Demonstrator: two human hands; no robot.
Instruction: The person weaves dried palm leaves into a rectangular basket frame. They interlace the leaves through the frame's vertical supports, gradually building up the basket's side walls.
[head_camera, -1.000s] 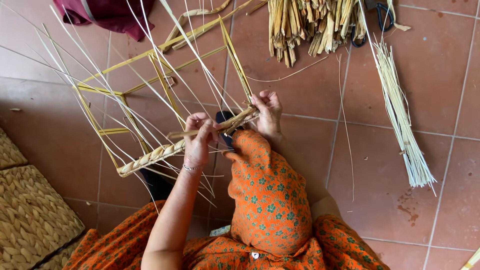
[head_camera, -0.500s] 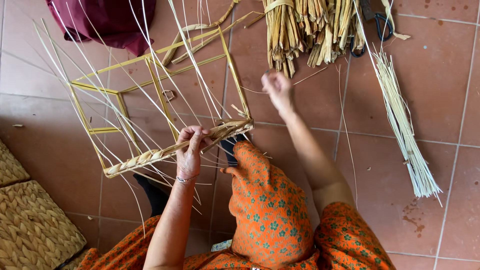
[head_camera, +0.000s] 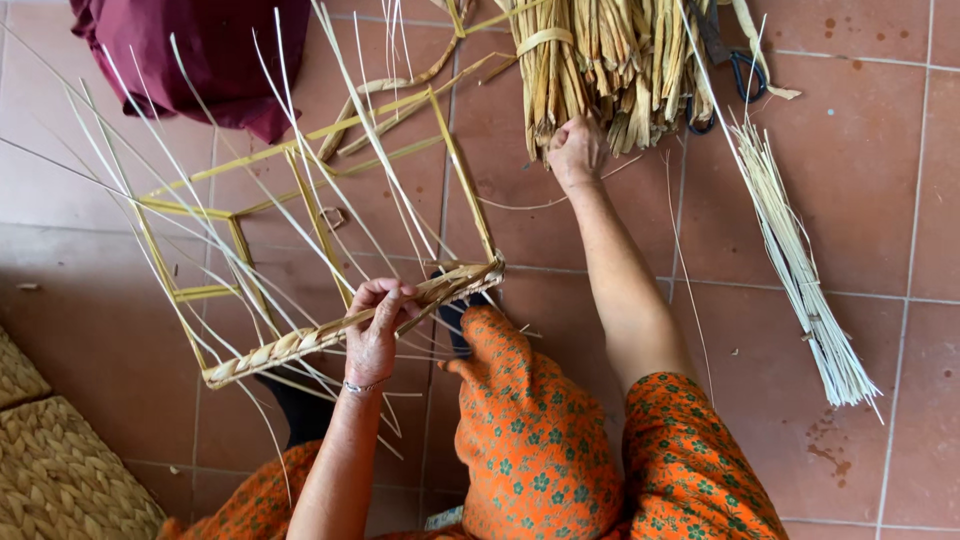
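The left hand (head_camera: 375, 335) is closed around the braided front rail (head_camera: 350, 328) of a rectangular yellow basket frame (head_camera: 300, 215), fingers wrapped over the top of the weave near the rail's middle. The frame lies tilted on the terracotta tile floor (head_camera: 880, 180), left of centre, with its woven rail nearest the person and its bare uprights and cross-members extending toward the far edge of the floor. Numerous thin pale weaving strands (head_camera: 230, 190) fan up and outward from the frame. The right hand (head_camera: 575, 150) is extended to the far edge of the floor, its fingers curled on the lower ends of a tied bundle of dried rush stalks (head_camera: 610, 60); whether it has pinched a single stalk cannot be told. A separate sheaf of thin pale reeds (head_camera: 800, 270) lies diagonally toward the right edge of the floor, well apart from both hands. A maroon cloth (head_camera: 200, 55) sits at the far left corner. A woven mat (head_camera: 60, 480) occupies the near left corner. The person's knee, in orange flowered fabric (head_camera: 530, 440), rises just beside the right end of the rail.
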